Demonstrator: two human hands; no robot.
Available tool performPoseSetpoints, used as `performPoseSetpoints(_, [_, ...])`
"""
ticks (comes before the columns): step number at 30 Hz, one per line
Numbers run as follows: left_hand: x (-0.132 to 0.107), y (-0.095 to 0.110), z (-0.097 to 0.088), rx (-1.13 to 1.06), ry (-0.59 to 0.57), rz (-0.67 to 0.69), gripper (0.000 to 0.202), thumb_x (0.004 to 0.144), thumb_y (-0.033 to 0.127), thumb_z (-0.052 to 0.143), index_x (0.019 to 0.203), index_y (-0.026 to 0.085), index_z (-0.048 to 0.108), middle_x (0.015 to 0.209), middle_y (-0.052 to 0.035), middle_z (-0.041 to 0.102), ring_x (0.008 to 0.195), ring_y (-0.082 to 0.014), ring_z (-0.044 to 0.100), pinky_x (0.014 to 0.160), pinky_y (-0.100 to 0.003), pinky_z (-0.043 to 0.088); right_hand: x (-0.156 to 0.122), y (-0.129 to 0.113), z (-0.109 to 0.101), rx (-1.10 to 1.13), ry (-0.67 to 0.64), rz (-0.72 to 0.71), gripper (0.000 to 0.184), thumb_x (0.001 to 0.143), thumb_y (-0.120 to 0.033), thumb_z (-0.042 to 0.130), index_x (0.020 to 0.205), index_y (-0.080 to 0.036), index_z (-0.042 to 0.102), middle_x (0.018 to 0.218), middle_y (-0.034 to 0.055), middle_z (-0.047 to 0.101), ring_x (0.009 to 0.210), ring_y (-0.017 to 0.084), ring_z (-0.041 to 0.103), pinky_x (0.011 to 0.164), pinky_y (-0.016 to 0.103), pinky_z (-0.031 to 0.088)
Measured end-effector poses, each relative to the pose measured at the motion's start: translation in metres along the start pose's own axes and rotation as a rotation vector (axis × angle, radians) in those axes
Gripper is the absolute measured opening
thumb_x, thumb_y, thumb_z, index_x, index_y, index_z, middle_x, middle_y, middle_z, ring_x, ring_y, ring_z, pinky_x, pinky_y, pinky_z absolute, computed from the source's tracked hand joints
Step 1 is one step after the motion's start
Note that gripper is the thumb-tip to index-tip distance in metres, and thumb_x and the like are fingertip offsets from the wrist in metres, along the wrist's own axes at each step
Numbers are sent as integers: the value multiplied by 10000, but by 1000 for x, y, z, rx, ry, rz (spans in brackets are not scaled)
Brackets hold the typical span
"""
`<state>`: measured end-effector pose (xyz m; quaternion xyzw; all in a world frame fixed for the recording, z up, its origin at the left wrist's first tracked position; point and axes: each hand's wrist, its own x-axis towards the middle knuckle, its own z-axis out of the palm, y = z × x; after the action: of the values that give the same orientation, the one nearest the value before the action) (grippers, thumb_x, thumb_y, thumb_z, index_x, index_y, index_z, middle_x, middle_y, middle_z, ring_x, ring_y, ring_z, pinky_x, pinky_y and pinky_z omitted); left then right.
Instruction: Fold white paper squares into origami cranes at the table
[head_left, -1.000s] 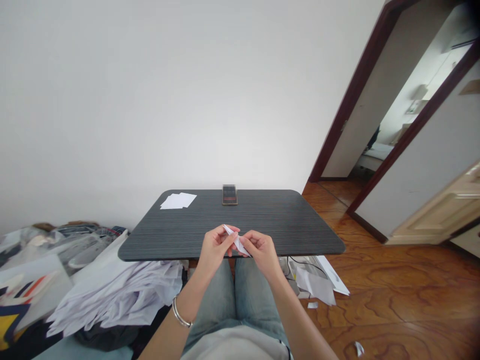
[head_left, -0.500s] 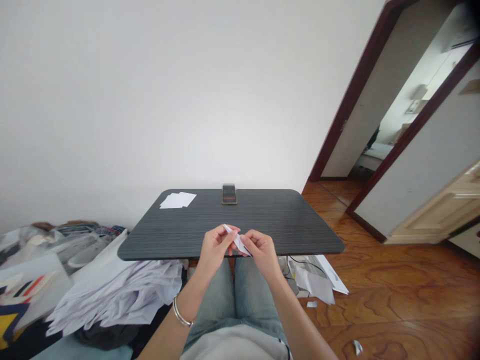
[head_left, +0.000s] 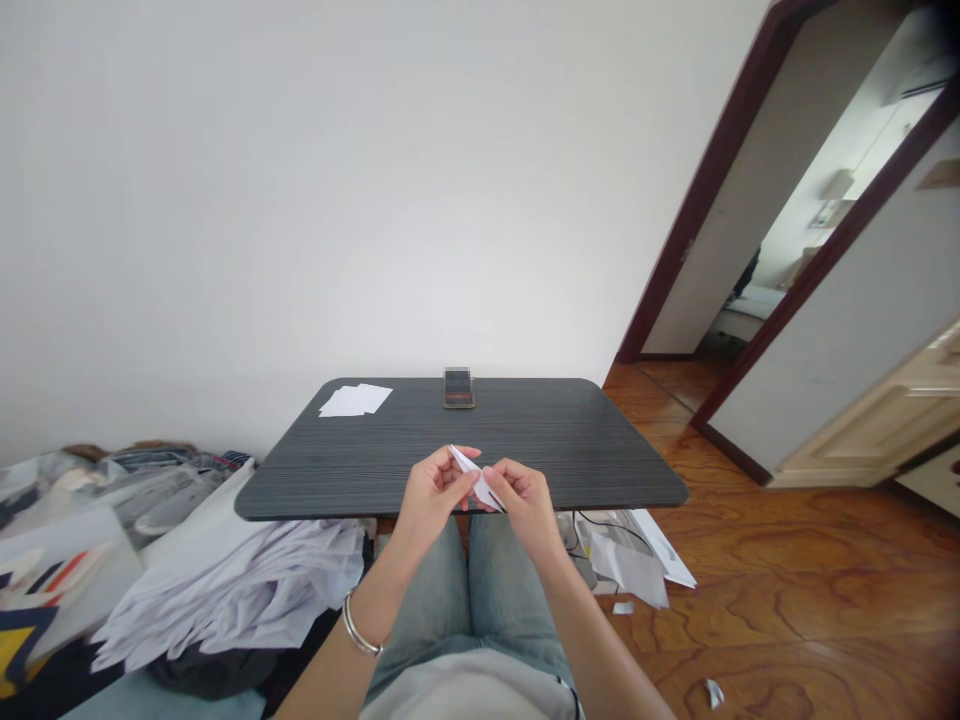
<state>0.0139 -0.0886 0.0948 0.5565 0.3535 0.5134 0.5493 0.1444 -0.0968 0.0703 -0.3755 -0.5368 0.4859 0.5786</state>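
Left hand [head_left: 431,498] and right hand [head_left: 526,506] pinch the folded white paper [head_left: 472,478] firmly between fingertips, steady above the table [head_left: 570,440].

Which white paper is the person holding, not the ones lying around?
The narrow folded piece pinched between the left hand and right hand; the flat sheets lie loose on the tabletop.

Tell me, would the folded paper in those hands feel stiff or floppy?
The folded paper probably feels fairly stiff along its creases, since its tip stands out from the hands. It looks thin, so likely light and easily crushed.
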Motion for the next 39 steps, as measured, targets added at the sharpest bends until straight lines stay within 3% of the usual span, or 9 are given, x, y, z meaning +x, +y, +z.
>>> performPoseSetpoints(4, [0, 1, 0, -3, 16, -1, 303, 676, 283, 674, 916, 114, 601, 578, 28, 563, 470, -68, 491, 419, -167, 395, -1, -3, -1, 4, 6, 14, 397, 789, -504, 502, 566, -176, 524, 486, -19, 508, 438, 111, 470, 430, 224, 376])
performPoseSetpoints(10, [1, 5, 0, 16, 48, 10, 290, 661, 278, 682, 891, 117, 609, 550, 43, 537, 433, -54, 457, 418, -168, 396, -2, -6, -2, 21, -9, 45, 314, 723, -469, 600, 615, -178, 552, 492, -19, 556, 443, 118, 505, 448, 228, 415])
performPoseSetpoints(30, [3, 0, 0, 10, 18, 40, 291, 701, 270, 654, 935, 119, 569, 600, 36, 541, 478, -66, 473, 431, -171, 399, 0, -2, 1, 49, 0, 12, 245, 737, -371, 608, 619, -171, 530, 502, -27, 552, 443, 95, 484, 460, 215, 393])
performPoseSetpoints(36, [1, -4, 7, -72, 229, 207, 288, 724, 272, 645, 874, 198, 410, 618, 70, 502, 468, -62, 470, 405, -153, 368, -3, 3, 7, 71, 17, -54, 236, 755, -359, 599, 629, -171, 534, 522, -29, 526, 465, 96, 453, 468, 218, 364])
performPoseSetpoints(39, [1, -6, 7, 9, 272, 251, 215, 743, 276, 624, 778, 183, 433, 627, 57, 490, 478, -55, 452, 425, -155, 358, -4, 6, 8, 49, 24, -85, 232, 760, -346, 601, 625, -167, 541, 521, -34, 509, 475, 91, 437, 478, 213, 352])
